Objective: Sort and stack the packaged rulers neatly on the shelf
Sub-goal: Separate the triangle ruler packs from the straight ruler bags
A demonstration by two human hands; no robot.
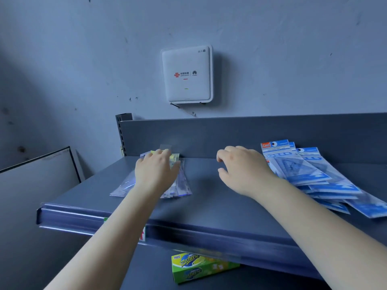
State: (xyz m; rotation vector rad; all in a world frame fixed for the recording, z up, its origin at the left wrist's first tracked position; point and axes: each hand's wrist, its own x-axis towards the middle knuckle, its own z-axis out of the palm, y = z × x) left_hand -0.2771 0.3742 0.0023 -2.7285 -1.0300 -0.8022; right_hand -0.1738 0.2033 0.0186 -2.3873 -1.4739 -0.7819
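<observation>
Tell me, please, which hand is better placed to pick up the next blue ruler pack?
The right hand, probably: it hovers empty beside the blue ruler packs, while the left hand rests on the clear packs.

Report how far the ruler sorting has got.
Done: a small stack of clear ruler packs lies at the shelf's left. In hand: the left hand rests on that stack; the right hand hovers, holding nothing. Left: the blue geometry-set packs lie fanned out, unstacked.
</observation>
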